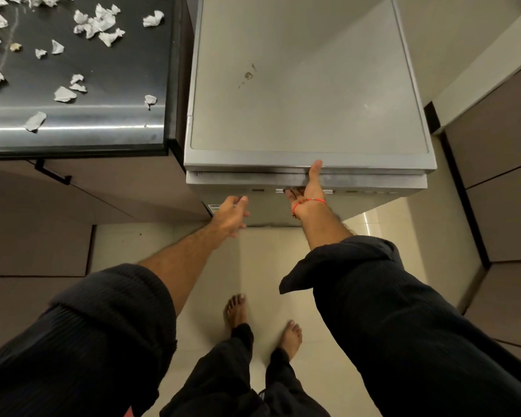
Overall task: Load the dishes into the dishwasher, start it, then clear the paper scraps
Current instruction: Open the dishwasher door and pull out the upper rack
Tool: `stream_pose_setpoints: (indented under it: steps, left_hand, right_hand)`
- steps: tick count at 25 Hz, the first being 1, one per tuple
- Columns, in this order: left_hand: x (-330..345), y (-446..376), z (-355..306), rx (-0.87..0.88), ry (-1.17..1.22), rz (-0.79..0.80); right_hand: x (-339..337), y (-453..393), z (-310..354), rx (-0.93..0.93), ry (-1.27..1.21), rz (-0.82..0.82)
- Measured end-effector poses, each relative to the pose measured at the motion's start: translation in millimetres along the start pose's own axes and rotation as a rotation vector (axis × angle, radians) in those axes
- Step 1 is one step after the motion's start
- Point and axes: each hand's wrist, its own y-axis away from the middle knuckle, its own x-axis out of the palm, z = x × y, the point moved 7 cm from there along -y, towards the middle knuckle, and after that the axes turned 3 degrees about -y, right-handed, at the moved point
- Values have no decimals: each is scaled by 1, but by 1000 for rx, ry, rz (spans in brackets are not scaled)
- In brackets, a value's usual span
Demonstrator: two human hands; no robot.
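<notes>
We hook the fingers of our right hand [309, 188] under the handle lip of the boxy, brushed-metal dishwasher [307, 94], likely to work its door, while our left hand [230, 213] hovers relaxed and empty, and crumpled white paper scraps [97, 22] litter the glossy steel table [103, 85].

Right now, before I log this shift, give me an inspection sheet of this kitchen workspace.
Surface: dark steel counter, streaked.
Job's things: dishwasher, door almost shut, small stain on top; no dishes in view.
Clutter: torn paper scraps scattered over the counter.
Grippers: right hand on the door's top edge, thumb up, fingers under the lip; left hand loose, touching nothing.
Cables: nothing seen.
Surroundings: brown cabinets, pale tiled floor, bare feet.
</notes>
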Motion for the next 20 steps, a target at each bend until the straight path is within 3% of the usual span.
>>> stream_pose_setpoints:
  steps: [5, 9, 11, 14, 16, 20]
  left_hand:
    - [-10, 10, 30, -9, -43, -39]
    - [1, 30, 68, 17, -179, -30]
    - [0, 43, 82, 60, -311, -114]
    - [0, 73, 69, 422, -608, -405]
    - [13, 86, 58, 614, -791, -486]
    - [47, 79, 87, 461, -1018, -258]
  right_hand:
    - [-42, 15, -29, 34, 179, -173]
    - [-80, 32, -51, 22, 177, -166]
    - [-95, 38, -58, 43, 198, -156]
    - [-119, 45, -71, 60, 222, -149]
    - [-137, 53, -75, 27, 250, -218]
    - [-181, 74, -63, -93, 923, -527]
